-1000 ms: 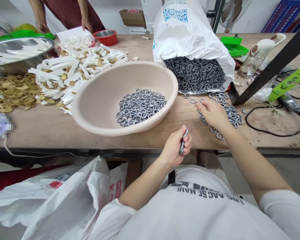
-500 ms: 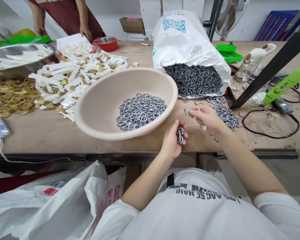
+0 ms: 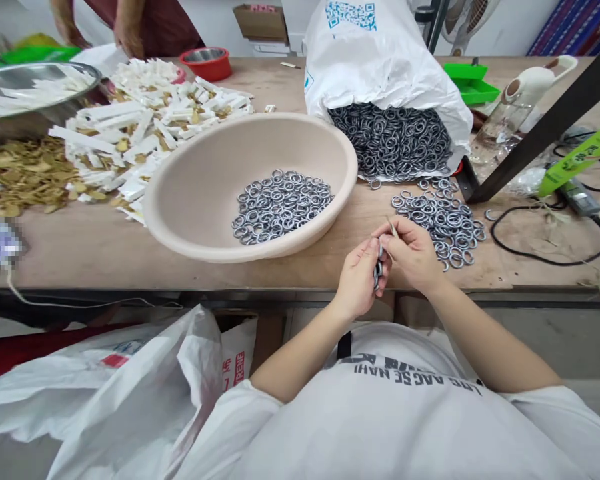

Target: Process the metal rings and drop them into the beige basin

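head view: the person's two hands meet just above the near edge of the table (image 3: pixel 300 273), and the clock directions below run from them, with twelve pointing to the far side of the table. the left hand (image 3: pixel 361 277) is curled around a few grey rings (image 3: pixel 379 268), which show at its open side. the right hand (image 3: pixel 413 253) pinches a thin stick (image 3: pixel 393 228), its tip pointing up toward eleven o'clock; its fingertips are at the held rings, and whether it grips a ring too cannot be told.

at two o'clock, near the right hand, a loose pile of rings (image 3: pixel 447 223) lies on the table. at ten o'clock a wide beige bowl (image 3: pixel 195 193) holds more rings (image 3: pixel 283 207) across its bottom. at twelve o'clock a white sack (image 3: pixel 380 73) lies on its side, its mouth toward the hands and full of darker-looking rings (image 3: pixel 395 140).

beyond the bowl at ten o'clock is a heap of white strips (image 3: pixel 130 127) mixed with brown pieces, and farther around, between nine and ten, more brown pieces (image 3: pixel 25 173). a black cable (image 3: pixel 514 257) loops at three o'clock.
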The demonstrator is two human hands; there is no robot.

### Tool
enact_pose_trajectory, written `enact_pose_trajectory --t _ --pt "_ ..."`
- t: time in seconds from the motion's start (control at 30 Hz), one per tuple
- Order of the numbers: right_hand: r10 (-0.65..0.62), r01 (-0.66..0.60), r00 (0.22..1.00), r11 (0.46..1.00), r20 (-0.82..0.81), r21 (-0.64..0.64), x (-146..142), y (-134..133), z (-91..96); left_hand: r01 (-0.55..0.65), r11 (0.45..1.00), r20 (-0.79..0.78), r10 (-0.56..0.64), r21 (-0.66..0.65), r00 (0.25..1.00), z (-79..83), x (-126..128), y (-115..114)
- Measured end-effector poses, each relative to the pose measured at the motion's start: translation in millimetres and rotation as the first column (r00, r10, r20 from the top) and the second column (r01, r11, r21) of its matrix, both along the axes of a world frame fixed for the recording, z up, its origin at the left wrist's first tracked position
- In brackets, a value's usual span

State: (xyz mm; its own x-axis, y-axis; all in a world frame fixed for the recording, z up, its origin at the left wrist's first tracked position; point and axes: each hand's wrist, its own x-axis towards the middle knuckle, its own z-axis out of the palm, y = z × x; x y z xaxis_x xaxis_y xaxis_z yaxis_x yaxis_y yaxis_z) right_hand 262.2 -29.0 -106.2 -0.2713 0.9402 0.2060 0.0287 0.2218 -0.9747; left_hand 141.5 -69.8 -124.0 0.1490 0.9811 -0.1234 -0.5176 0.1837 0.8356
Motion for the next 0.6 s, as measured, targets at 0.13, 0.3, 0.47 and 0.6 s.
enact_pose_trajectory --t 0.13,0.3,0.47,0.6 --pt "-0.006 0.006 1.0 1.0 0.003 0.006 6.3 -1.8 4.1 0.018 0.996 -0.029 -0.016 0.092 0.999 2.6 -6.4 -0.1" --pt "-0.005 -0.109 0.937 0.946 0.348 0.306 23.3 -20.8 14.4 0.045 0.99 -0.026 -0.041 0.132 0.999 4.3 -14.3 1.6" --pt "-0.038 -0.152 0.888 0.915 0.458 0.372 24.9 -30.3 18.6 0.067 0.993 -0.02 -0.065 0.102 0.998 2.7 -13.4 2.9" --pt "-0.032 -0.152 0.877 0.928 0.479 0.34 26.1 -27.8 14.6 0.108 0.989 -0.036 -0.105 0.097 0.994 4.9 -13.8 -1.7"
